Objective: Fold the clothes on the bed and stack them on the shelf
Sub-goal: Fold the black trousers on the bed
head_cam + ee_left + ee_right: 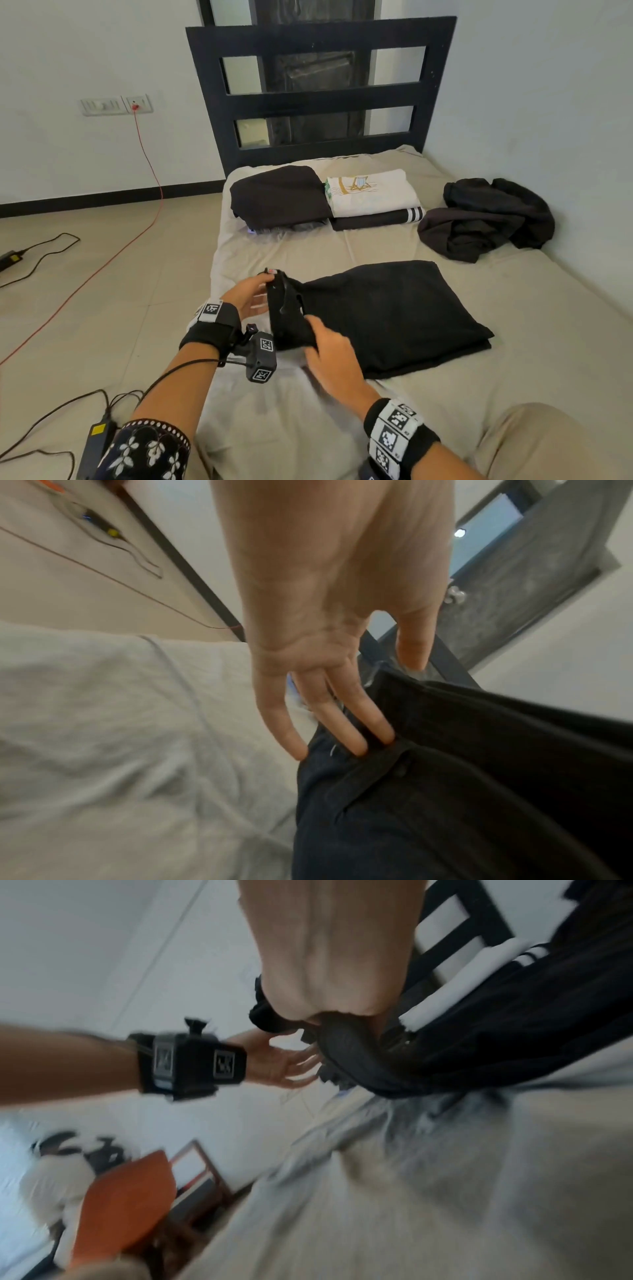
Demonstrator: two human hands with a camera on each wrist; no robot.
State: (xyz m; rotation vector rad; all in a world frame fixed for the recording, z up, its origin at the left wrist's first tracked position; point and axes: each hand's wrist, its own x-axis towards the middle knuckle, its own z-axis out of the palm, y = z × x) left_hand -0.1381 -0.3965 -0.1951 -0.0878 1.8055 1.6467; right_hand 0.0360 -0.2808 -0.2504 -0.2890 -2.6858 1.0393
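Together my left hand (251,296) and right hand (330,354) pinched the black cotton garment (387,315) by its raised end, near the bed's (513,342) left edge. Keeping both corners level should fold it square.

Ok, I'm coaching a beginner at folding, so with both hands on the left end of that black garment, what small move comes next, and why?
Probably carry the lifted end over to the right and lay it on the flat part. Both the left hand and the right hand hold the raised left end of the black garment, while the rest lies flat on the bed, so the fold looks half done.
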